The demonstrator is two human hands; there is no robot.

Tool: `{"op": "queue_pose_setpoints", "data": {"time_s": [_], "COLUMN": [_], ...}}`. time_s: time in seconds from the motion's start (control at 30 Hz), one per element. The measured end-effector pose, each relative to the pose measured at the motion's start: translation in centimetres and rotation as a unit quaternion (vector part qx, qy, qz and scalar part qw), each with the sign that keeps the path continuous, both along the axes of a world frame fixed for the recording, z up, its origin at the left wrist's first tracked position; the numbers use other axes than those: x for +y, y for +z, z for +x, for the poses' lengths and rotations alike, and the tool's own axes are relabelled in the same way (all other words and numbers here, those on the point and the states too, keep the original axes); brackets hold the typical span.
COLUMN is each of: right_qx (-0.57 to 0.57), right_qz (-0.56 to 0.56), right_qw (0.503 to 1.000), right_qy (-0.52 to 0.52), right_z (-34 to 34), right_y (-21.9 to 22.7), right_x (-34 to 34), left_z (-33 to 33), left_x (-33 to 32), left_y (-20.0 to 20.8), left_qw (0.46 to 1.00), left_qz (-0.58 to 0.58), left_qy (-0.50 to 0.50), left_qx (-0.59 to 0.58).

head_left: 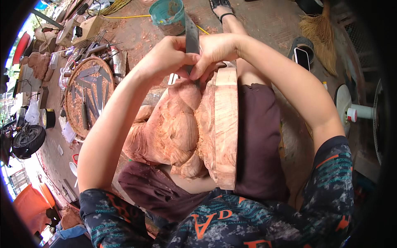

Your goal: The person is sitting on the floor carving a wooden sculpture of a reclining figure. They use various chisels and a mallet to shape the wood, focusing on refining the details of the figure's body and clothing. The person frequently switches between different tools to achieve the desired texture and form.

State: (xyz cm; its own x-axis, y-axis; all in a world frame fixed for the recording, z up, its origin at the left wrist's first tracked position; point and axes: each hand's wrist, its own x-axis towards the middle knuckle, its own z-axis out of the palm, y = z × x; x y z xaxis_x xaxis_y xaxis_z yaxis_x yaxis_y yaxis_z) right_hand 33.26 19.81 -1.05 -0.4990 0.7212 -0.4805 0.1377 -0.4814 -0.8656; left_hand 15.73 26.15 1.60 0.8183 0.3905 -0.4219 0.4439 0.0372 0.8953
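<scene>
A reddish dirt floor (264, 20) strewn with wood shavings lies under a cluttered outdoor work spot, and the landmark in the middle of it is a large reddish-brown wooden carving with a flat sawn slab edge (194, 128), resting across the person's lap on dark maroon shorts (258, 140).

Both forearms come up from the lower edge, bent at the elbows, and meet at the far top end of the carving. The left hand (163, 56) curls its fingers around a long flat grey steel chisel blade (191, 35), its grip pressed together on the metal just above the wood. The right hand (215, 51) closes on the same blade from the other side, fingertips pinching it low, right against the left hand. The blade stands nearly upright, its lower end on the carved surface and hidden by the fingers.

Left of the carving, a round wooden tray full of shavings and grey chisels (89, 95) lies on the floor, with a black roll of tape (49, 118) further left. Beyond the carving, a teal plastic bucket (168, 15) stands just behind the blade. To the right of the carving are a phone in a white case (302, 58), a straw broom (320, 35) and a white electric fan (355, 111). Nothing stands between the hands and the wood.
</scene>
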Motion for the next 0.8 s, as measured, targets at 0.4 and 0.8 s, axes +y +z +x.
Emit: {"op": "queue_pose_setpoints", "data": {"time_s": [0.4,0.8], "right_qx": [0.002,-0.236], "right_qz": [0.008,0.371], "right_qw": [1.0,0.89], "right_qy": [0.013,0.121], "right_z": [0.5,-4.7], "right_y": [-1.5,8.5], "right_x": [1.2,-5.0], "left_z": [0.3,-7.5], "left_x": [0.9,-8.8], "left_y": [-1.5,5.6], "left_qw": [0.999,0.946], "left_qz": [0.004,0.278], "left_qy": [0.021,0.089], "left_qx": [0.032,-0.138]}}
